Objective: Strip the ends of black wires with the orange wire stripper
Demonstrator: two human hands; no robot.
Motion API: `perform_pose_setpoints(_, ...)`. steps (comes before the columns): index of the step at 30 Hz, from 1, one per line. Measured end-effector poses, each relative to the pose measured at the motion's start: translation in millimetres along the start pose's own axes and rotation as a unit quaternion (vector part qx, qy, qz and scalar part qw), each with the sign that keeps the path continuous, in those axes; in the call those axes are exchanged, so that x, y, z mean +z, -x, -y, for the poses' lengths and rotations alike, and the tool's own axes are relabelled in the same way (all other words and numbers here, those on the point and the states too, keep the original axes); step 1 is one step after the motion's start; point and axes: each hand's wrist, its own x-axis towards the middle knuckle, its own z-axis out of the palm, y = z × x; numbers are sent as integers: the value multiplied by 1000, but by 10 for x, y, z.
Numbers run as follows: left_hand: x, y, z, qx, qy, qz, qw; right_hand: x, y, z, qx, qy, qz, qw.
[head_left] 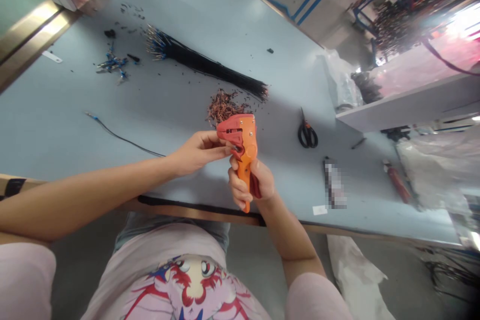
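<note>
My right hand (249, 183) is wrapped round the handles of an orange and red wire stripper (245, 142), held up over the bench near its front edge. At the stripper's red jaws, on their left side, the fingers of my left hand (200, 152) are pinched together. A thin black wire (129, 140) with a blue-sleeved metal terminal at its far end runs across the bench into my left hand. Its near end is hidden by the fingers and jaws. Just behind the stripper lies a heap of copper and black wire scraps (224, 106).
A long bundle of black wires (213, 69) lies farther back. Several blue terminals (113, 63) sit at the left. Black-handled scissors (308, 135), a blurred-out object (335, 183) and a white label (320, 210) are to the right. A shelf (390, 110) with plastic bags overhangs the right side.
</note>
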Motion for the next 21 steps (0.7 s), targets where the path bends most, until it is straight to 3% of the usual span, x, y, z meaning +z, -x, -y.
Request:
perform_pose_setpoints(6, -53, -48, 60, -20, -30, -39, 999, -5, -29, 24, -1, -4, -62, 998)
perform_pose_setpoints(10, -203, -119, 76, -22, -184, -83, 979, -54, -87, 122, -37, -50, -126, 990)
perform_pose_setpoints(12, -304, -150, 58, 20, -309, -109, 944, -93, -112, 181, -47, -58, -156, 985)
perform_pose_setpoints(15, -438, -175, 8, 101, -462, -156, 867, -144, -125, 247, -64, -55, -188, 979)
perform_pose_setpoints(17, -499, -183, -37, 123, -518, -172, 829, -159, -117, 272, -71, -52, -199, 976)
perform_pose_setpoints(21, -560, -205, -186, 157, -574, -200, 779, -145, -94, 281, -91, -52, -193, 976)
